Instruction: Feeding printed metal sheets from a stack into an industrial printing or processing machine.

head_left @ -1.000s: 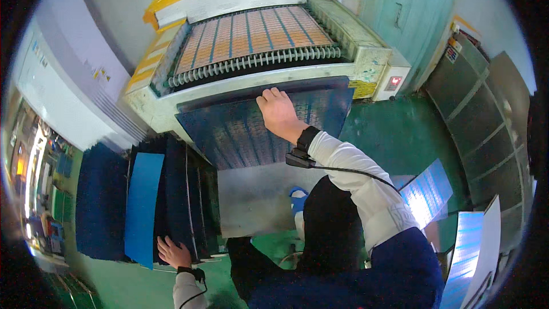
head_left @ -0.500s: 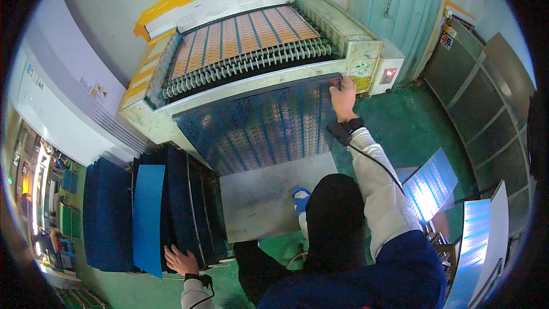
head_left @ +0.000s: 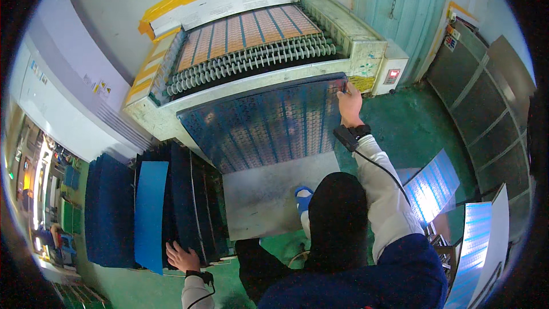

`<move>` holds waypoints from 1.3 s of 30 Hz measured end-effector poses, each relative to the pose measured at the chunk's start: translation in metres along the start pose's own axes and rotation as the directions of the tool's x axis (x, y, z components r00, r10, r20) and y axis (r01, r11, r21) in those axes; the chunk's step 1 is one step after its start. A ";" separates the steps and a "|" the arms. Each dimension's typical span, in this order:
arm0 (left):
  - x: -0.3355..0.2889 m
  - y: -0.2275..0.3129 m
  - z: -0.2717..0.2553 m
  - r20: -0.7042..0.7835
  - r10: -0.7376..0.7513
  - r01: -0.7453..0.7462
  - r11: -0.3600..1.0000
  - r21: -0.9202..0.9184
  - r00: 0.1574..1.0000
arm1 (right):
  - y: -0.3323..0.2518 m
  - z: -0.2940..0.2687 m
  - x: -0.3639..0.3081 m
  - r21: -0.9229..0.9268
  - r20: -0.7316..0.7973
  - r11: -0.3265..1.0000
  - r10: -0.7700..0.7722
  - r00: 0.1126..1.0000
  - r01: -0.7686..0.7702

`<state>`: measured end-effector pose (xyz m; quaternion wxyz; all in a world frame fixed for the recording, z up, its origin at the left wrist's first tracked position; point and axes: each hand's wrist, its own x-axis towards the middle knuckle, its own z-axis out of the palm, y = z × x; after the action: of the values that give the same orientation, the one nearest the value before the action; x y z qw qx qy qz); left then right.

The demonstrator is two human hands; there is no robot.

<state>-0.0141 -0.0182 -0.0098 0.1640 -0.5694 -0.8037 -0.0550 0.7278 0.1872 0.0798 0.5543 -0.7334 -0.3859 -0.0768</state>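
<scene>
My right hand (head_left: pixel 350 107) is closed on the upper right corner of a dark panel (head_left: pixel 269 126) with blue stripes and rows of small printed shapes. Several such panels seem to lean together against the front of a conveyor machine (head_left: pixel 366 51). Low on the left, my left hand (head_left: pixel 183 257) has its fingers spread, resting at the near end of a row of dark upright sheets (head_left: pixel 182 206). Beside its fingertips stands a bright blue sheet (head_left: pixel 151 217). Both wrists wear a black strap with a cable.
Orange-and-blue striped panels (head_left: pixel 251 33) lie on the machine behind its rollers (head_left: pixel 251 60). A grey board (head_left: pixel 274 200) lies under the leaning panels, by my blue slipper (head_left: pixel 304 199). Shiny striped panels (head_left: pixel 432 186) stand at right, below grey framed screens (head_left: pixel 472 86).
The whole view has shifted slightly. My right hand stays at the panel's corner and my left at the row of sheets, with little visible movement.
</scene>
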 end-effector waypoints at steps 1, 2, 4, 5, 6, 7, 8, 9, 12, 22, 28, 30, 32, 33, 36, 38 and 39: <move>0.000 0.003 0.002 -0.007 0.011 -0.011 1.000 -0.002 1.000 | 0.004 -0.003 0.003 0.108 0.010 0.994 0.007 1.000 -0.008; 0.000 0.006 0.004 0.004 0.011 -0.011 1.000 -0.015 1.000 | 0.007 -0.006 0.006 0.215 0.021 0.977 0.012 1.000 -0.016; 0.002 0.006 0.005 0.019 -0.002 0.002 1.000 -0.024 1.000 | 0.005 -0.006 0.005 0.329 -0.031 0.944 0.039 0.999 -0.026; 0.003 0.006 0.005 0.034 -0.001 0.002 1.000 -0.020 0.999 | 0.005 -0.007 0.001 0.331 -0.101 0.944 0.060 0.993 -0.023; 0.002 0.005 0.004 0.051 -0.009 0.010 1.000 -0.010 0.999 | -0.001 -0.005 -0.004 0.337 -0.162 0.941 0.082 0.983 -0.023; 0.003 0.006 0.003 0.067 -0.014 0.014 1.000 -0.007 0.998 | 0.002 -0.009 -0.001 0.235 -0.095 0.971 0.069 0.993 -0.045; 0.005 0.008 0.003 0.086 -0.023 0.024 1.000 -0.006 0.996 | 0.007 -0.020 0.007 0.129 -0.026 0.990 0.061 0.998 -0.057; 0.005 0.009 0.004 0.066 -0.018 0.019 1.000 -0.017 0.998 | 0.012 -0.030 0.015 0.023 0.047 0.998 0.055 0.997 -0.056; -0.001 0.001 0.005 0.013 -0.018 0.019 0.999 -0.036 1.000 | 0.005 -0.058 0.040 -0.090 0.427 0.996 0.022 0.904 0.019; 0.000 0.007 -0.004 0.024 -0.040 0.041 0.997 -0.069 0.999 | -0.147 -0.013 -0.006 0.054 0.836 0.766 -0.385 0.390 0.640; 0.000 0.008 0.005 0.003 -0.040 0.040 0.994 -0.097 0.999 | -0.230 0.059 -0.082 0.206 0.890 0.673 -0.430 0.150 0.710; 0.002 0.011 0.006 0.022 -0.039 0.042 0.994 -0.101 0.999 | -0.230 0.063 -0.098 0.210 0.880 0.705 -0.438 0.183 0.677; 0.004 0.011 0.006 0.002 -0.031 0.031 0.995 -0.096 1.000 | -0.222 0.066 -0.107 0.192 0.874 0.719 -0.434 0.217 0.668; 0.001 0.008 0.005 -0.004 -0.036 0.036 0.995 -0.088 0.999 | -0.227 0.062 -0.112 0.191 0.874 0.722 -0.433 0.219 0.665; -0.001 0.003 -0.004 0.010 -0.061 0.061 0.992 -0.110 0.998 | -0.256 0.035 -0.099 0.175 0.869 0.761 -0.418 0.265 0.625; 0.007 0.018 -0.012 0.045 -0.041 0.047 0.988 -0.146 0.998 | -0.253 0.023 -0.069 0.173 0.805 0.728 -0.492 0.330 0.663; 0.003 0.017 -0.015 0.067 -0.049 0.059 0.986 -0.154 0.997 | -0.263 0.010 -0.055 0.216 0.764 0.723 -0.543 0.348 0.656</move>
<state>0.0038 -0.0134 0.0034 0.0919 -0.5598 -0.8169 -0.1039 0.5153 0.1922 0.2448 0.2094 -0.5281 -0.8224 0.0306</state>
